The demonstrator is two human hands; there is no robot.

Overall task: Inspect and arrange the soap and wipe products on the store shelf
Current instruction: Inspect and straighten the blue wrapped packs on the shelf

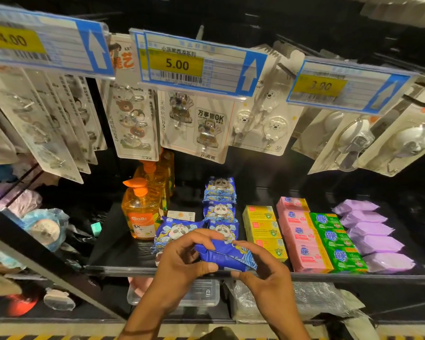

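I hold a blue wipe pack [225, 256] over the front edge of the black shelf [123, 251], its plain back side turned up. My left hand [182, 261] grips its left end and my right hand [265, 268] grips its right end. Behind it stands a row of blue panda wipe packs [220, 204], and one more panda pack [174, 231] lies tilted to their left. To the right run rows of yellow soap boxes [261, 227], pink soap bars [302, 241], green soap bars [336, 244] and purple wipe packs [371, 234].
Orange pump bottles [142, 212] stand at the shelf's left. Carded adhesive hooks [194, 128] hang on pegs above, under price tags [189, 65]. A clear plastic box [199, 293] sits on the shelf below. Loose bagged goods [44, 227] fill the left bay.
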